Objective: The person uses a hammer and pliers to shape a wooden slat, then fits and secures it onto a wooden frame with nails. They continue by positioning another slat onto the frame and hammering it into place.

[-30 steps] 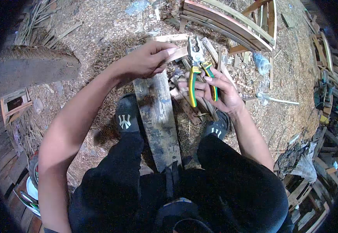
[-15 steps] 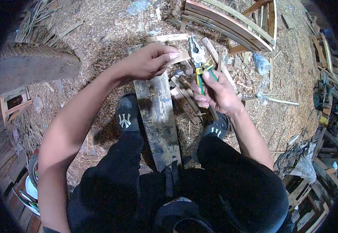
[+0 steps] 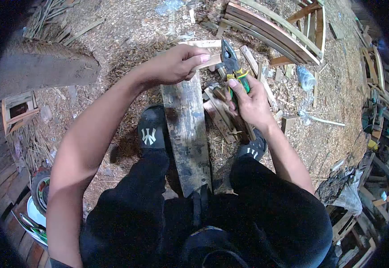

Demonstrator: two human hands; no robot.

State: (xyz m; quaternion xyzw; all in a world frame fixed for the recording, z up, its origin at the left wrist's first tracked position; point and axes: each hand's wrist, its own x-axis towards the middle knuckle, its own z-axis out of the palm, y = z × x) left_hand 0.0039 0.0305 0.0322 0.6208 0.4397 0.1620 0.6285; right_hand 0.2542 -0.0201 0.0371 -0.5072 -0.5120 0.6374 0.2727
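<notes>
My left hand (image 3: pixel 179 64) pinches a thin light wood strip (image 3: pixel 209 61) above the far end of a worn, stained plank (image 3: pixel 185 129). In my right hand (image 3: pixel 252 100) are pliers (image 3: pixel 231 60) with green and yellow handles. Their jaws look closed and point up and away, beside the right end of the strip. Whether the jaws touch the strip, I cannot tell. Below the pliers, several short wood pieces (image 3: pixel 221 117) lie on the ground to the right of the plank.
A curved slatted wood frame (image 3: pixel 270 33) lies at the upper right, with a clear plastic bottle (image 3: pixel 306 78) below it. A thick timber (image 3: pixel 42 67) juts in at the left. My shoes (image 3: pixel 152 129) flank the plank. A wheel (image 3: pixel 41 190) stands lower left.
The jaws of the pliers have closed, and the handles have come together in my right hand. The view has shifted slightly, and my left hand still holds the strip.
</notes>
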